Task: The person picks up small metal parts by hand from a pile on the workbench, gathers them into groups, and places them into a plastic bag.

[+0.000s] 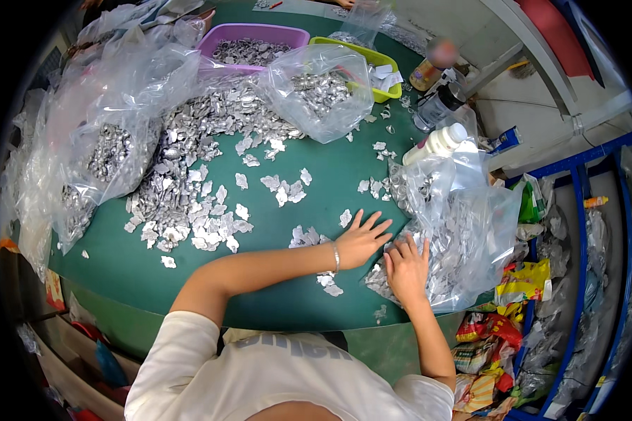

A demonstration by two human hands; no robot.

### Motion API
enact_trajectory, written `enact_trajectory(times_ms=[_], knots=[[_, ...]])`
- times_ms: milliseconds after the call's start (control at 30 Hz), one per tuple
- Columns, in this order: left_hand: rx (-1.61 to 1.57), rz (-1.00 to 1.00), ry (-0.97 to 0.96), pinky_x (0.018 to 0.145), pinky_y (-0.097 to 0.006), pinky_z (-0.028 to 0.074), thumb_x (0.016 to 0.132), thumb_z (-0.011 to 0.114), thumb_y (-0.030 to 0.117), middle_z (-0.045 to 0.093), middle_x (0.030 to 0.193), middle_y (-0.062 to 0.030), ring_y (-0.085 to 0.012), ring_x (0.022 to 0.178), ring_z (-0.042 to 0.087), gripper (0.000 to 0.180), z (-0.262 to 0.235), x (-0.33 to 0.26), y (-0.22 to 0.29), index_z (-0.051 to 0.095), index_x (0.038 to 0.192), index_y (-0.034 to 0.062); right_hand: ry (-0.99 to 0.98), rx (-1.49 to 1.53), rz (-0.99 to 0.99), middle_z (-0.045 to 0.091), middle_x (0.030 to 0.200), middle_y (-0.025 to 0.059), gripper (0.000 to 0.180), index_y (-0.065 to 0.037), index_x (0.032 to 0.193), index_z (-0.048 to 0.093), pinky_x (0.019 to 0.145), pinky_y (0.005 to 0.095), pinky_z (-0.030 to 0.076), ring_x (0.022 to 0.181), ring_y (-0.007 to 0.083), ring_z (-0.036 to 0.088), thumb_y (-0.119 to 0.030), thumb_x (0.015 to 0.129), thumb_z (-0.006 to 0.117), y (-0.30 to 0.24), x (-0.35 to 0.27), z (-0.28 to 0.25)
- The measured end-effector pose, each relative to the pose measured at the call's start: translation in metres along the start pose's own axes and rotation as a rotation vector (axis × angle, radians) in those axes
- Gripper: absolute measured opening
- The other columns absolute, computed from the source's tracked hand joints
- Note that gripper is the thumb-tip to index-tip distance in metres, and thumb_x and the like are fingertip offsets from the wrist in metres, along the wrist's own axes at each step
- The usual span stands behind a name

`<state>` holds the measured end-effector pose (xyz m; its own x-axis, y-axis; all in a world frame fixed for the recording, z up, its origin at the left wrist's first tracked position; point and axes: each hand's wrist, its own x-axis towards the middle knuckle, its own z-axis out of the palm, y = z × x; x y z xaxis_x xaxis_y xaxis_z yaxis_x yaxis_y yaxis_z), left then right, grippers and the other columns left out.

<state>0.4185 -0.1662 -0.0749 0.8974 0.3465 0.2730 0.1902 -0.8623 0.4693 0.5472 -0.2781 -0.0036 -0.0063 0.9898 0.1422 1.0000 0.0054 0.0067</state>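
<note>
While the left hand (359, 243) spreads flat on the green surface (312, 214), the right hand (408, 270), loosely open, rests against silvery pieces (379, 279) beside a clear bag (488, 242) at three o'clock; careless sweeping could spill some over the six-o'clock edge.

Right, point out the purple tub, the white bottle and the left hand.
Purple tub (260, 31), head view: back inner wall.
White bottle (434, 144), head view: body.
Left hand (357, 244), head view: back of the hand.
</note>
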Motion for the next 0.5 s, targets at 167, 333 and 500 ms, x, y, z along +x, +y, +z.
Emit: enact_trajectory(times_ms=[167,333,500], knots=[[0.006,-0.008,-0.080,0.097,-0.076,0.015,0.075,0.067,0.019,0.024,0.150,-0.0131,-0.0434,0.139,0.013,0.050,0.013,0.023,0.001,0.057,0.123,0.0086,0.066,0.020,-0.087,0.062,0.103,0.0072,0.010,-0.006,0.088,0.065,0.105,0.0588,0.024,0.118,0.0309,0.050,-0.014,0.082,0.062,0.006,0.000,-0.003],[-0.179,-0.039,-0.124,0.100,-0.076,0.010,0.068,0.075,0.017,0.020,0.150,-0.0124,-0.0435,0.141,0.005,0.053,0.003,0.030,-0.002,0.061,0.118,0.0090,-0.083,0.218,-0.240,0.062,0.100,0.0059,0.010,-0.006,0.085,0.063,0.104,0.0541,0.027,0.113,0.0275,0.052,-0.014,0.081,0.063,0.022,0.007,-0.007],[-0.193,-0.040,-0.064,0.102,-0.074,0.011,0.066,0.077,0.014,0.028,0.144,-0.0131,-0.0427,0.140,0.009,0.033,0.004,0.029,-0.003,0.066,0.096,0.0056,-0.095,0.300,-0.264,0.063,0.096,0.0056,0.009,-0.005,0.085,0.062,0.105,0.0510,0.028,0.110,0.0263,0.054,-0.012,0.080,0.064,0.028,0.010,-0.008]])
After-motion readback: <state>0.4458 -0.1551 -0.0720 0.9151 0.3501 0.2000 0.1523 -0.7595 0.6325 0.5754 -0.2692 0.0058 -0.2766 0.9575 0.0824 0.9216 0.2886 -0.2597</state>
